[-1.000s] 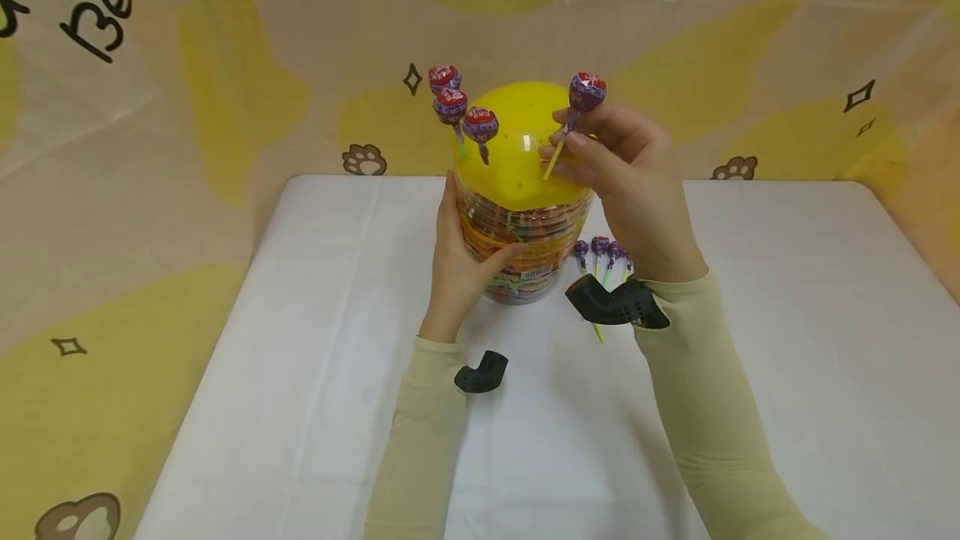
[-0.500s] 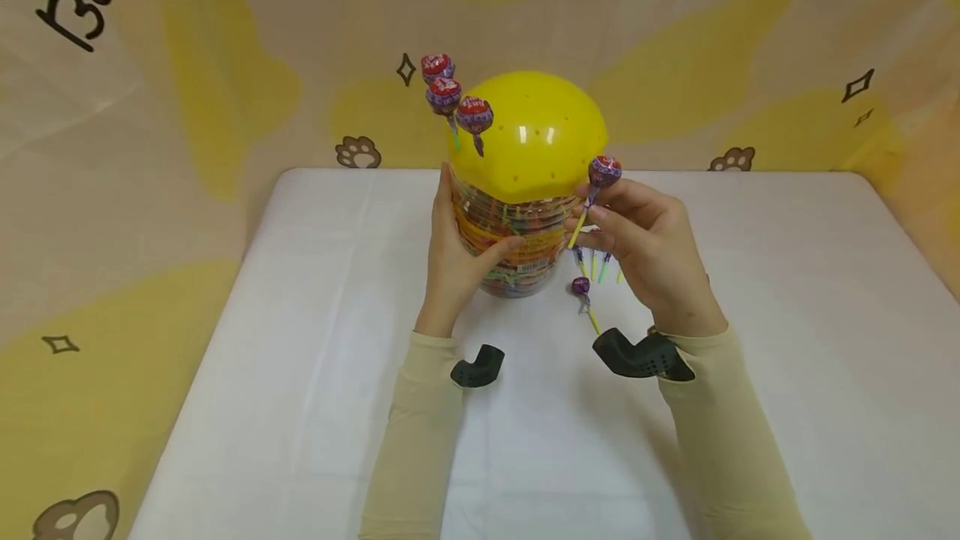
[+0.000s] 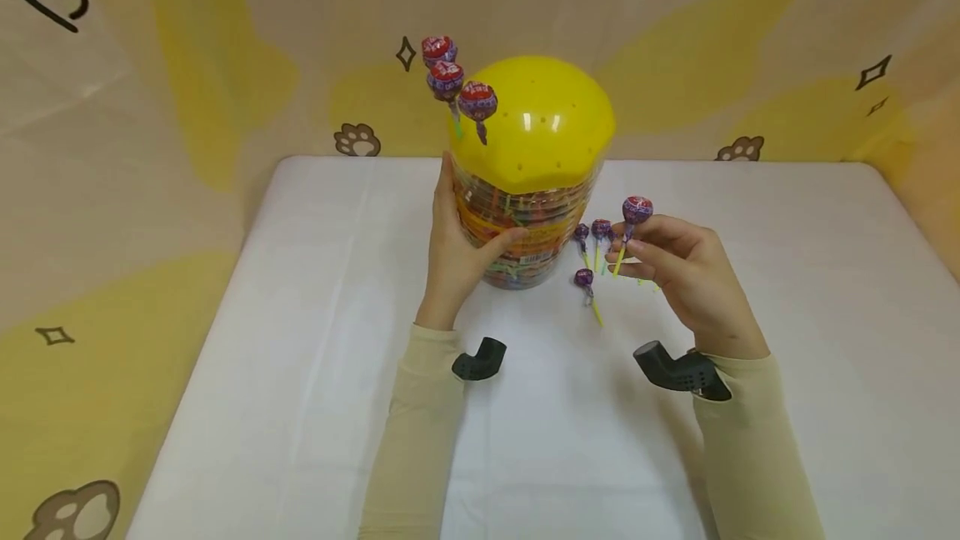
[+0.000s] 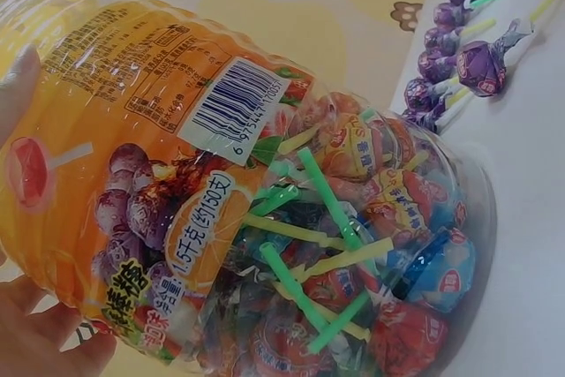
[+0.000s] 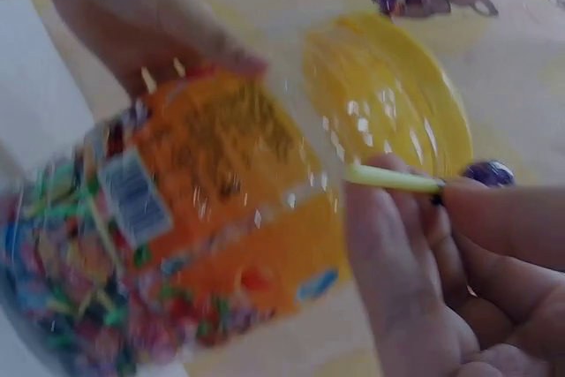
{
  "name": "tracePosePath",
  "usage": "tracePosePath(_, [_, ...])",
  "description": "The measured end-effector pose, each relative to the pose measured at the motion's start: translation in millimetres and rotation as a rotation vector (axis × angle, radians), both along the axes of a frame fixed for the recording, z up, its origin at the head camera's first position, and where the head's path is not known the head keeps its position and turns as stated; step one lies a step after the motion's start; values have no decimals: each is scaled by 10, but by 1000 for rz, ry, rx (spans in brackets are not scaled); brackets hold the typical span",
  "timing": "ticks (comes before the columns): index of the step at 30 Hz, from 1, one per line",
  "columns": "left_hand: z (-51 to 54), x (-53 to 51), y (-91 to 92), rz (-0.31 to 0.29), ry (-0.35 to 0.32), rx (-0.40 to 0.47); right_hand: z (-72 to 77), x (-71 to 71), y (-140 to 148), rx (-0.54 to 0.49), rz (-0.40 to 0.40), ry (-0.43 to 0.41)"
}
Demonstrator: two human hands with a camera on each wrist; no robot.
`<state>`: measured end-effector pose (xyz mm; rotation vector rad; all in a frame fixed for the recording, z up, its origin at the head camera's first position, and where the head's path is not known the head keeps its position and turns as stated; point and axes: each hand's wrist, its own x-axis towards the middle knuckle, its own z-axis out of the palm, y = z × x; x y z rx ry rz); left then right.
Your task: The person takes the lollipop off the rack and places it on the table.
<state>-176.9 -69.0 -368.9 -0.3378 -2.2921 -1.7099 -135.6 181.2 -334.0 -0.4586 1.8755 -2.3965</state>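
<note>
A clear plastic jar (image 3: 525, 227) full of wrapped lollipops, with an orange label and a yellow domed lid (image 3: 555, 123), stands on the table. My left hand (image 3: 461, 261) grips its left side, thumb across the front. Three purple-and-red lollipops (image 3: 477, 101) stick up from small holes at the lid's left edge. To the right of the jar, my right hand (image 3: 686, 273) pinches another lollipop (image 3: 637, 210) by its yellow stick (image 5: 393, 179), candy end up. Beyond and below that hand lie several purple lollipops (image 3: 583, 277) on the table, some of them partly hidden by its fingers.
The table (image 3: 337, 407) has a white cover. Behind it hangs a cream-and-yellow backdrop (image 3: 697, 48) with paw prints. In the left wrist view, loose lollipops (image 4: 441, 37) lie in a row beside the jar's base.
My right hand has moved from beside the lid down and to the right, carrying its lollipop. The left hand keeps its grip on the jar. The camera view has shifted slightly.
</note>
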Motion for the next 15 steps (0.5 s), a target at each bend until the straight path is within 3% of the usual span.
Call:
tracePosePath(5, [23, -8, -7, 0, 9, 5, -160, -96, 199, 238, 84, -58])
tracePosePath(10, [8, -15, -15, -9, 16, 7, -383, -215, 309, 472, 145, -196])
tracePosePath(15, [-13, -18, -2, -19, 11, 8, -607, -268, 383, 582, 168, -340])
